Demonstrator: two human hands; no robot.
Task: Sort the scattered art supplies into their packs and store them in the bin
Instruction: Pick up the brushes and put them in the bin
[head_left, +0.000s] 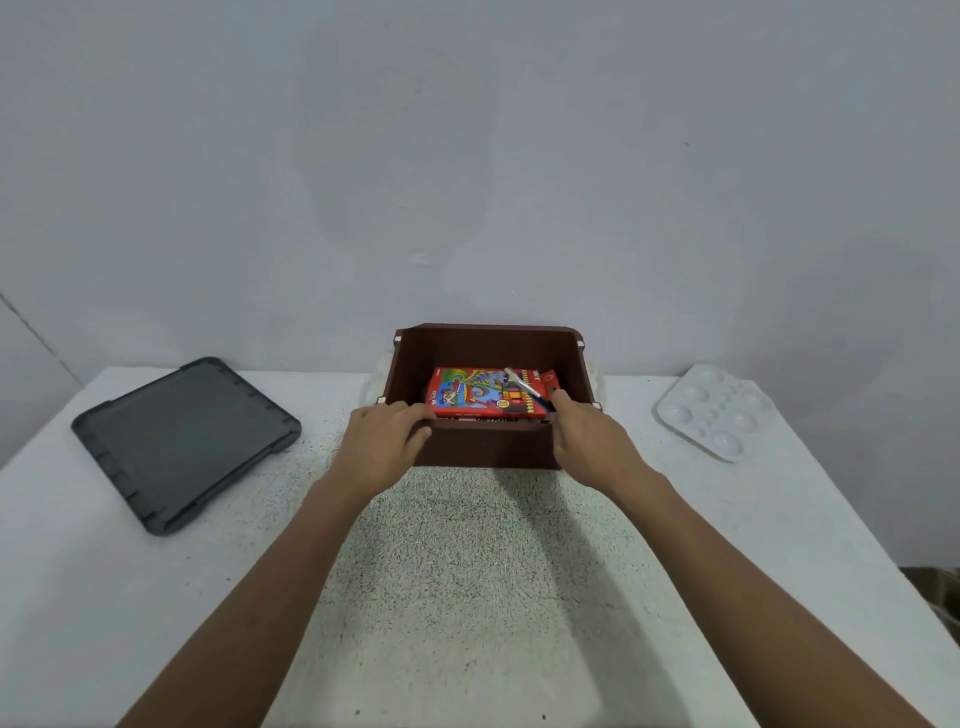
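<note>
Both arms extend forward: left hand (387, 441) grips the front wall of the bin (488, 347), thumb outside; right hand (592, 441) clasps its right front corner.

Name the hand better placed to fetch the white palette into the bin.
Right. The palette lies right of the bin, nearest the right hand; the left hand would need to cross over it.
</note>
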